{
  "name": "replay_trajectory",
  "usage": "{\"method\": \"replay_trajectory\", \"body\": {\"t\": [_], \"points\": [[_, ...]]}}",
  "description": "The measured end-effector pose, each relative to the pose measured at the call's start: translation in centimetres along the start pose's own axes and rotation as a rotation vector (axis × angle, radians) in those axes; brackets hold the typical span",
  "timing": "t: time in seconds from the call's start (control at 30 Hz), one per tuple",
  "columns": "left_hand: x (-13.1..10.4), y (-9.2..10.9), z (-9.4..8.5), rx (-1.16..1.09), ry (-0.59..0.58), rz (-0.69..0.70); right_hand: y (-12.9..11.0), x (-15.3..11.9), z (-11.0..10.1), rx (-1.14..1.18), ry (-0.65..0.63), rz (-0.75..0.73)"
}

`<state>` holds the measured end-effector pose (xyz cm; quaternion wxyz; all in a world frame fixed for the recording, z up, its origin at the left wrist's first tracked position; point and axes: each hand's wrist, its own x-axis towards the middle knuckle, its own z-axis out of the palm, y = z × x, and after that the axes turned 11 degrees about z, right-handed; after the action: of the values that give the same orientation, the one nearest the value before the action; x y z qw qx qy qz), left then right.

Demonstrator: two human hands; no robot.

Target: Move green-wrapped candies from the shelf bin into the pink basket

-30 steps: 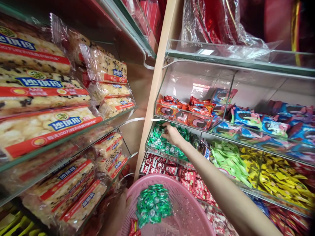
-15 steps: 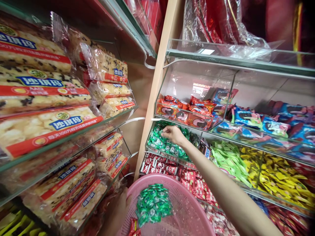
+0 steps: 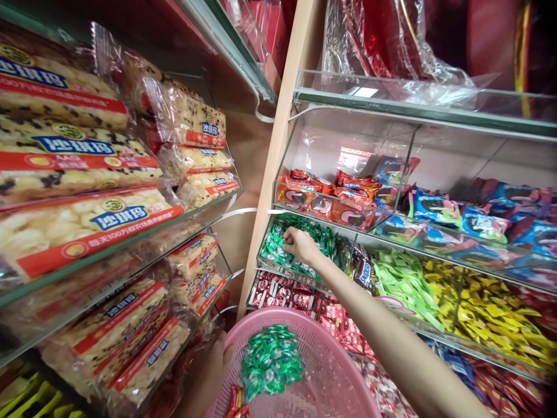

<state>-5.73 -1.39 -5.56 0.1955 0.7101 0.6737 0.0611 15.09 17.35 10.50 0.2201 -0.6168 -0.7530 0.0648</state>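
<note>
My left hand (image 3: 213, 371) is at the left side of a pink plastic basket (image 3: 348, 371), gripping its rim; its fingers are partly in shadow. Inside the basket lie a heap of green-wrapped candies (image 3: 272, 360) and a few red-wrapped pieces (image 3: 237, 402). My right hand (image 3: 301, 245) reaches into a clear shelf bin full of loose green-wrapped candies (image 3: 278, 255). Its fingers are curled together just over the candies, and whatever they may hold is hidden.
Packaged puffed-rice-style bars (image 3: 87, 220) crowd glass shelves at left. Red-wrapped snacks (image 3: 326, 194) sit above the green candies, red-and-white packets (image 3: 282, 292) below. Light-green (image 3: 404, 284) and yellow packets (image 3: 491, 307) fill bins to the right. A wooden post (image 3: 270, 157) divides the shelves.
My right hand has shifted slightly down and left over the green candies, with its fingers curling in more. My left hand and the basket stay in place.
</note>
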Motion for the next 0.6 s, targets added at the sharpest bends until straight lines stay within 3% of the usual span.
{"method": "replay_trajectory", "body": {"t": [0.1, 0.3, 0.43, 0.6], "points": [[0.1, -0.1, 0.1, -0.007, 0.005, 0.002, 0.3, 0.4, -0.1, 0.131, -0.049, 0.05], [0.1, -0.1, 0.2, -0.022, 0.015, -0.007, 0.5, 1.3, -1.0, 0.614, -0.119, 0.194], [0.1, -0.1, 0.1, -0.015, 0.002, 0.003, 0.0, 1.4, -0.7, 0.536, -0.085, 0.288], [0.0, 0.0, 0.0, -0.006, 0.0, -0.001, -1.4, 1.3, 0.3, 0.348, -0.019, 0.241]]}}
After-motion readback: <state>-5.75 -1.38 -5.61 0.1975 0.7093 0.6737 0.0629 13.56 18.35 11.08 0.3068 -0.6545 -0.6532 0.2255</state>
